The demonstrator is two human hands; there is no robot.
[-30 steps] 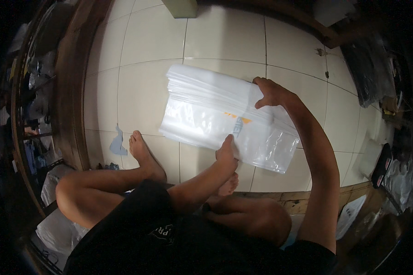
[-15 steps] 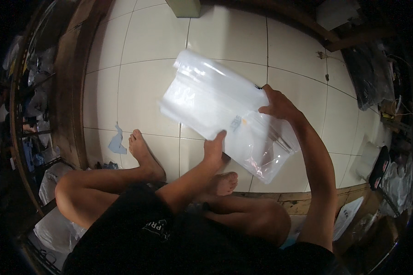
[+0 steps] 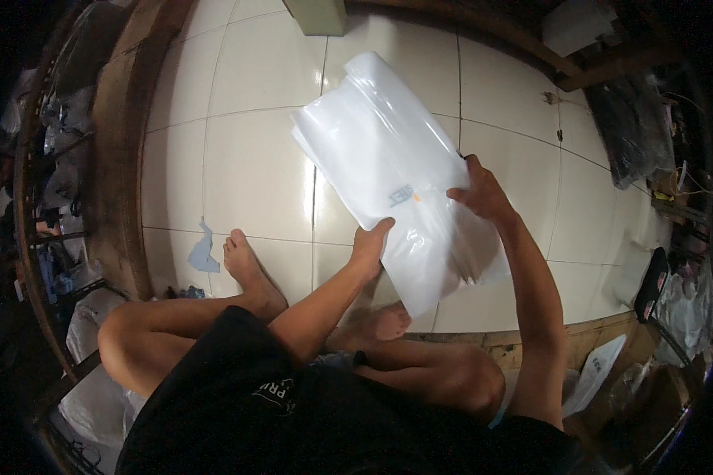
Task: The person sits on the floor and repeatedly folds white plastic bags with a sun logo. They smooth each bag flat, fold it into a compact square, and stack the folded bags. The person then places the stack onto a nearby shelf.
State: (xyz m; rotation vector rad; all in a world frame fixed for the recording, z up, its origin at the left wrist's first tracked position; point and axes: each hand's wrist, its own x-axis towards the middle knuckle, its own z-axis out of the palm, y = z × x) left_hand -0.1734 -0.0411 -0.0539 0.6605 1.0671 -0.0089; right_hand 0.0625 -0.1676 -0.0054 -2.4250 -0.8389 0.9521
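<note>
A white, glossy plastic bag [image 3: 372, 142] is stretched between my hands above the tiled floor. Its far end is rolled or folded over, and its near end is thin and partly see-through. My left hand [image 3: 370, 244] grips the bag's left edge, thumb on top and fingers underneath. On the opposite edge my right hand [image 3: 481, 191] pinches it the same way. Small blue and orange print shows on the bag between the two thumbs. Under its near part, long thin streaks show that I cannot make out, folds or something inside.
A scrap of blue-grey cloth or paper [image 3: 203, 252] lies on the floor beside my foot [image 3: 244, 257]. Wooden beams border the floor on the left [image 3: 117, 166] and at the back. Racks with plastic-wrapped goods [image 3: 632, 131] stand at both sides. A pale green post [image 3: 317, 16] rises at the back.
The bag has turned clockwise, its far end swinging away from me and to the right. Its near end has moved slightly left. Both hands keep their hold.
</note>
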